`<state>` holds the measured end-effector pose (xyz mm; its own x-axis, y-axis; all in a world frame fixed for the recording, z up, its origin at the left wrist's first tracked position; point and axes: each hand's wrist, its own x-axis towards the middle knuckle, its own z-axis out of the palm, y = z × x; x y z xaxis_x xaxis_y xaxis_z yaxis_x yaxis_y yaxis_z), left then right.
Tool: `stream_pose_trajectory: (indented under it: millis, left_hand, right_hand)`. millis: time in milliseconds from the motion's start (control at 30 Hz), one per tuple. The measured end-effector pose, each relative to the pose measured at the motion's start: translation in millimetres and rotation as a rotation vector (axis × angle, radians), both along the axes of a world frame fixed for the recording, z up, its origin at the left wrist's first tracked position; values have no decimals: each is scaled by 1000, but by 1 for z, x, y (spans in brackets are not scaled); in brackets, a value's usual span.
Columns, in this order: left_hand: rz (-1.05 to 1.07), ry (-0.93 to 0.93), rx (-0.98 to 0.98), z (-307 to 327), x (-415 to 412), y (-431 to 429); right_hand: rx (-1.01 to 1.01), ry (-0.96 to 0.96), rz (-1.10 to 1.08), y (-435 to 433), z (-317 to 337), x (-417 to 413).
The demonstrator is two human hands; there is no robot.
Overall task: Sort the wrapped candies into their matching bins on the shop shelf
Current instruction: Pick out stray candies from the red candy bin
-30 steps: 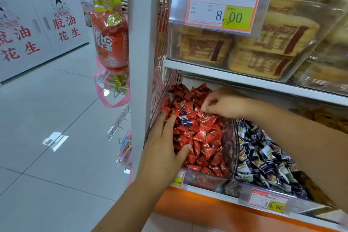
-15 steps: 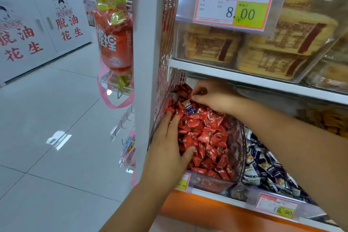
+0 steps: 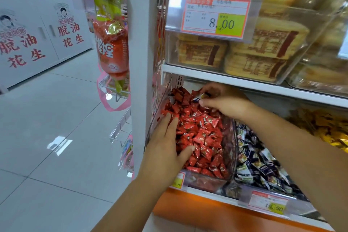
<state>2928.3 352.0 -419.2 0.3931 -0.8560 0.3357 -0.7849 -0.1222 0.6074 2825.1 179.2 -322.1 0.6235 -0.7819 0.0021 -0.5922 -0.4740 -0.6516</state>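
Pinching stray blue-wrapped candy [image 3: 199, 97] in right hand [image 3: 227, 104]; pressing left hand [image 3: 165, 150] flat on red candies [image 3: 203, 133]. Risk — slick wrapper slipping loose, dropping among the reds.

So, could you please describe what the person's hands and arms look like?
The left hand and right hand are ungloved, with no rings, watch or bracelet showing. The left forearm and right forearm are uncovered; no sleeve is in view.

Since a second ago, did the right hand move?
Yes. The right hand reached farther back over the red candy bin, nearer the shelf above, and now pinches a blue candy.
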Motion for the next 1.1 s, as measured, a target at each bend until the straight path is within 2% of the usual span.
stream_pose_trajectory:
  millis: [67, 167, 267, 333, 400, 500, 567, 700, 800, 900, 933, 1000, 1100]
  left_hand:
    - [0, -23, 2, 5, -4, -1]
    - [2, -60, 21, 12, -12, -6]
    - [1, -99, 64, 20, -22, -6]
    - [3, -122, 74, 20, -23, -5]
    - [0, -153, 68, 24, -26, -3]
    - [8, -177, 63, 23, -26, 2]
    - [14, -165, 67, 20, -21, -1]
    - [34, -148, 71, 14, -5, -8]
    - [35, -150, 90, 11, 1, -11]
    - [29, -136, 118, 8, 5, -15]
    - [24, -144, 111, 7, 5, -16]
    - [20, -178, 115, 6, 6, -16]
    - [14, -177, 160, 7, 5, -14]
  right_hand:
    - [64, -63, -90, 0, 8, -32]
    - [49, -58, -219, 2, 22, -83]
    - [50, 165, -265, 13, 38, -125]
    - [-25, 334, -258, 15, 36, -135]
    - [-137, 375, -202, 21, 35, -136]
    - [-165, 150, -63, 23, 22, -120]
    - [-230, 143, 82, 21, 12, -91]
    - [-321, 316, 325, 5, -11, -1]
    - [-406, 511, 373, -13, -33, 43]
    - [-288, 800, 483, -12, -40, 38]
    - [-237, 838, 519, -8, -35, 32]
    - [-197, 741, 535, -4, -22, 29]
    - [-360, 338, 328, -9, -9, 56]
